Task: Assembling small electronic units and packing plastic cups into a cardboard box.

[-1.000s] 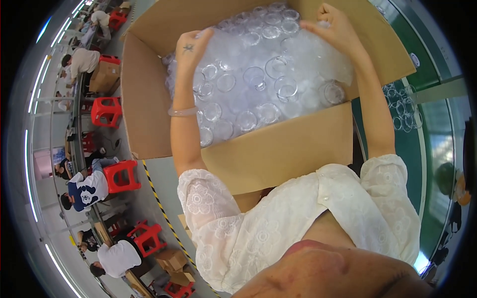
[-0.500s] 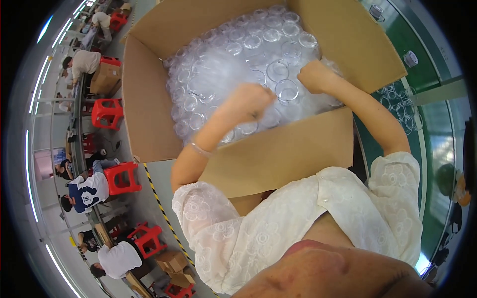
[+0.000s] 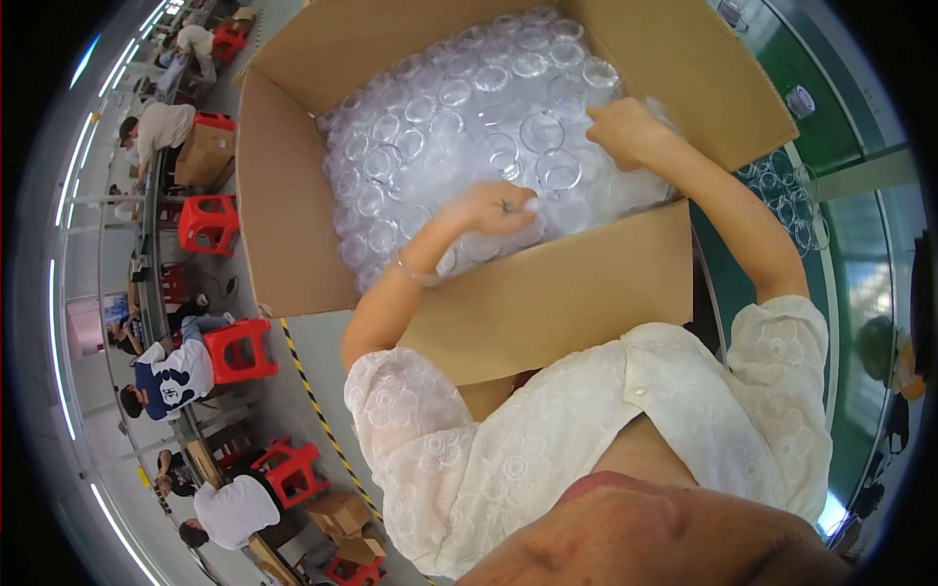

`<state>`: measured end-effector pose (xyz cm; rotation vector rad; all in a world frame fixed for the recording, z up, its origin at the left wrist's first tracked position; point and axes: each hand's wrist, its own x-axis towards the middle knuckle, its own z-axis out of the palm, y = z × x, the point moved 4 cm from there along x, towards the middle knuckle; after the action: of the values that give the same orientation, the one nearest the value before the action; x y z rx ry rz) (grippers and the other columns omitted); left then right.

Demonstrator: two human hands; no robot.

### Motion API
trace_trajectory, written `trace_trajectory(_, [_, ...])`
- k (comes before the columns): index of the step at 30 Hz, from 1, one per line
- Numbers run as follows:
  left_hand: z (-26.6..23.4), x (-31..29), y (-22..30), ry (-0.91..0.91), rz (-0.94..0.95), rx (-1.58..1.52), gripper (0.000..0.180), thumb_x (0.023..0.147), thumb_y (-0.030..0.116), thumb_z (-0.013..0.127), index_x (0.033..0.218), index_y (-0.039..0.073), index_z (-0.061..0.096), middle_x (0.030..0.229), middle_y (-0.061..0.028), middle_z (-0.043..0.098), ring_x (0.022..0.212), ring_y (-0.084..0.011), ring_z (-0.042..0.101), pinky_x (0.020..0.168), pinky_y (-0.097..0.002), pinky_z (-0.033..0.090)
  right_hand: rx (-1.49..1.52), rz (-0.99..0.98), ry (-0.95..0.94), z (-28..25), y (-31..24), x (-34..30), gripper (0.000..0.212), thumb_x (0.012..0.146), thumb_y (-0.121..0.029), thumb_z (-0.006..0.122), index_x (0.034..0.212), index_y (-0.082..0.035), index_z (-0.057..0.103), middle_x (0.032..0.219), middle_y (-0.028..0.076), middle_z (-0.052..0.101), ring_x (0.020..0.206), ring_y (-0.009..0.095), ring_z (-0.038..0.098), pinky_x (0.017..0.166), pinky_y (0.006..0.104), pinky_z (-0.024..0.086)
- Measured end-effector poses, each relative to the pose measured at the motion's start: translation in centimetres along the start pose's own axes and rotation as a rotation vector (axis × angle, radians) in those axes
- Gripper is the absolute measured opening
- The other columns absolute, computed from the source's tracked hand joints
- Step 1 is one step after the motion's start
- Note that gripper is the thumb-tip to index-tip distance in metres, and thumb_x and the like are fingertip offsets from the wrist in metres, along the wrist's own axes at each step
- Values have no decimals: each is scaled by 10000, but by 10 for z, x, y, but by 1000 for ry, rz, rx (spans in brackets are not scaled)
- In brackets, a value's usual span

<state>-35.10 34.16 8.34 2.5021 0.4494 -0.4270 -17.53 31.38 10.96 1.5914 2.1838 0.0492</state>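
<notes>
An open cardboard box is packed with rows of clear round cups, rims upward. Thin clear plastic film lies loosely over part of them and blurs the ones beneath. Above the near side of the box, my left hand is closed, with a bit of the film pinched at its fingertips. My right hand, over the right side of the cups, is also closed, its curled fingers at the film's edge; what sits inside the grip is partly hidden.
A green table on the right bears several clear rings or rims and a small clear cup. At left, people sit along a work line by red stools. Yellow-black floor tape runs between.
My left hand has come slightly down and its fingers have turned; my right hand has shifted a little upward. The film over the left cups has sunk and settled, showing more rims.
</notes>
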Motion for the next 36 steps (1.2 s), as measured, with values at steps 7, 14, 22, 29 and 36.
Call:
trace_trajectory(7, [28, 10, -59, 32, -119, -406, 398, 806, 359, 387, 737, -25, 467, 633, -80, 462, 612, -155, 388, 602, -317, 357, 78, -39, -163, 13, 0, 6, 129, 639, -112, 592, 747, -53, 632, 818, 78, 609, 802, 243, 585, 651, 326, 463])
trace_trajectory(14, [8, 6, -21, -18, 51, -239, 327, 854, 239, 329, 956, 2, 531, 1029, -125, 535, 932, -219, 490, 812, -327, 378, 35, 41, 45, 23, 1, 11, 189, 621, -204, 647, 768, -85, 640, 842, 74, 606, 803, 204, 585, 635, 319, 447])
trace_trajectory(22, [-2, -8, -31, -32, -43, -682, 201, 807, 205, 436, 925, 56, 502, 916, -49, 527, 879, -138, 467, 792, -288, 367, 39, 96, -65, -1, 5, 5, 258, 591, -218, 678, 796, -67, 635, 831, 74, 603, 799, 223, 585, 647, 332, 462])
trace_trajectory(29, [-49, -39, -1, 384, -88, -660, 224, 758, 144, 509, 959, 58, 559, 735, -19, 500, 682, -115, 434, 620, -258, 372, 370, -90, 271, -15, 19, -7, 184, 707, -193, 605, 785, -29, 574, 755, 116, 583, 751, 287, 572, 636, 386, 451])
trace_trajectory(36, [-38, -36, 8, 661, 78, -111, 188, 678, 12, 534, 863, -19, 523, 712, -262, 523, 710, -402, 500, 576, -401, 407, 474, -19, 436, -29, 6, 0, 190, 708, -227, 606, 710, -52, 531, 668, 130, 562, 693, 310, 555, 608, 407, 430])
